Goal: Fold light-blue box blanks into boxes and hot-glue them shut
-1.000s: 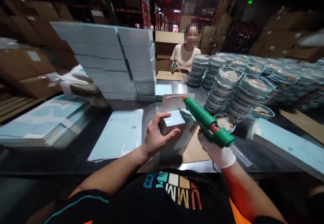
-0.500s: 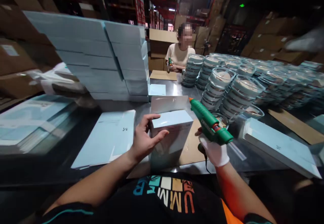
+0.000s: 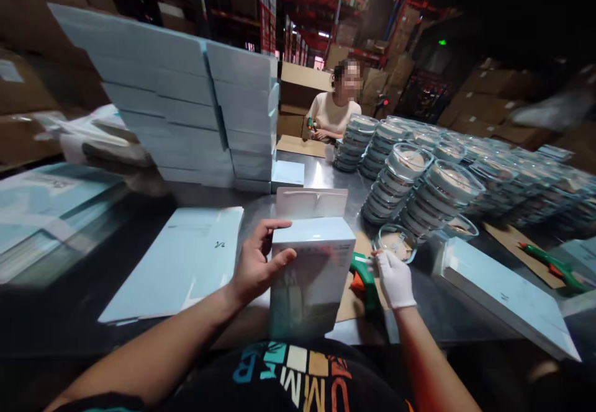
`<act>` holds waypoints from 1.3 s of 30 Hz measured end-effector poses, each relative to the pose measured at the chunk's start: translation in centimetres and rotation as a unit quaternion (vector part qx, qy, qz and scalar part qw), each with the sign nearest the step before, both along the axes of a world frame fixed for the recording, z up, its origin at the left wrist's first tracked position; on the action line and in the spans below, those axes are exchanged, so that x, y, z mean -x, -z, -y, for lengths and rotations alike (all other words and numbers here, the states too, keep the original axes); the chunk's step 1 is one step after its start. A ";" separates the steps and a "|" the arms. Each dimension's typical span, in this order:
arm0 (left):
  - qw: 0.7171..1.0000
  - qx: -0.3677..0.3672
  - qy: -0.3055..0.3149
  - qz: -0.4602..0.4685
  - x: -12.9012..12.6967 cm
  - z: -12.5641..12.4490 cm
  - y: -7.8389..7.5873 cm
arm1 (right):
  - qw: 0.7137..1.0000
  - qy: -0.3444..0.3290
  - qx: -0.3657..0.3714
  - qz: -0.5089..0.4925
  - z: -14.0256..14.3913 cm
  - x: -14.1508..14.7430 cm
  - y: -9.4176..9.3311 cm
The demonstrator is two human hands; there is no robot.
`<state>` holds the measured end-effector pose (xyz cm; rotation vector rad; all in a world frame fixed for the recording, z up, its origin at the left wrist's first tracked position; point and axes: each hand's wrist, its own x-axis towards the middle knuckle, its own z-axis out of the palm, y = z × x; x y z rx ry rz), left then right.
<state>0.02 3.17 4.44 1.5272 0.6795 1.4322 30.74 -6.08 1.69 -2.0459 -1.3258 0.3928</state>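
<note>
A pale blue-white carton (image 3: 311,275) stands upright in front of me, its rear flap (image 3: 311,202) raised. My left hand (image 3: 258,260) grips the carton's upper left corner, fingers over the top and thumb along the near face. My right hand (image 3: 393,278), in a white glove, holds nothing that I can see; its fingers stretch forward at the near left side of a round clear dish (image 3: 395,242). Left of this hand, a green glue gun (image 3: 367,278) with an orange trigger rests on a cardboard sheet (image 3: 347,305), its front part hidden behind the carton.
Flat carton blanks (image 3: 179,260) lie at left; a wall of stacked cartons (image 3: 177,102) rises behind. Stacked clear dishes (image 3: 395,176) fill the right back. At right are another carton (image 3: 505,294) and a second glue gun (image 3: 552,263). A person (image 3: 333,111) sits across the table.
My right hand has lowered the green glue gun onto the cardboard and let go of it. My left hand stays on the carton. The view has shifted slightly.
</note>
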 end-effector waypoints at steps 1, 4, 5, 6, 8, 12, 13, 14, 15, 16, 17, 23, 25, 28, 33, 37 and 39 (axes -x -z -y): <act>1.000 -0.002 0.010 -0.003 -0.2 0.0 0.1 | 0.999 -0.010 -0.027 -0.041 -0.4 1.1 -0.8; 0.999 -0.013 0.044 -0.007 -0.6 0.2 0.4 | 0.954 -0.107 -0.161 -0.230 -1.4 5.2 -3.3; 0.998 -0.019 0.055 -0.007 -0.6 0.3 0.6 | 0.931 -0.139 -0.192 -0.278 -1.6 6.4 -4.0; 0.998 -0.025 0.065 -0.008 -0.6 0.3 0.7 | 0.915 -0.162 -0.209 -0.304 -1.8 7.4 -4.6; 0.996 -0.034 0.082 -0.009 -0.6 0.2 0.9 | 0.914 -0.173 -0.209 -0.303 -1.9 8.4 -5.4; 0.996 -0.038 0.078 -0.014 -1.1 -0.4 0.9 | 0.919 -0.172 -0.211 -0.285 -2.1 7.2 -5.7; 0.997 -0.039 0.064 -0.010 -1.4 -0.7 0.9 | 0.916 -0.184 -0.213 -0.285 -2.1 6.6 -5.7; 0.998 -0.039 0.048 0.001 -1.6 -1.0 0.9 | 0.914 -0.202 -0.211 -0.283 -2.2 6.0 -5.6; 0.998 -0.040 0.034 0.020 -1.8 -1.3 0.9 | 0.913 -0.220 -0.206 -0.276 -2.1 5.5 -5.5; 0.998 -0.042 0.027 0.045 -2.0 -1.5 0.9 | 0.914 -0.236 -0.202 -0.263 -2.1 5.0 -5.4; 0.996 -0.049 0.026 0.069 -2.0 -1.8 1.0 | 0.916 -0.249 -0.201 -0.243 -1.9 4.7 -5.2; 0.981 -0.152 0.123 0.006 -0.5 -2.3 -0.2 | 0.908 -0.297 -0.253 -0.151 -0.7 5.5 -5.0; 0.977 -0.152 0.149 -0.017 0.0 -2.2 -0.9 | 0.902 -0.310 -0.261 -0.149 -0.4 6.0 -5.4; 0.971 -0.172 0.164 -0.020 0.2 -2.2 -1.3 | 0.894 -0.336 -0.259 -0.140 -0.4 6.0 -6.2; 0.944 -0.275 0.181 -0.005 -0.3 -3.0 -0.6 | 0.874 -0.401 -0.256 -0.101 -0.8 5.0 -7.2; 0.930 -0.324 0.171 -0.020 -0.3 -3.0 -1.0 | 0.859 -0.431 -0.258 -0.094 -1.0 4.5 -7.2; 0.923 -0.346 0.163 -0.041 -0.1 -2.9 -1.7 | 0.859 -0.428 -0.263 -0.098 -1.1 4.6 -7.1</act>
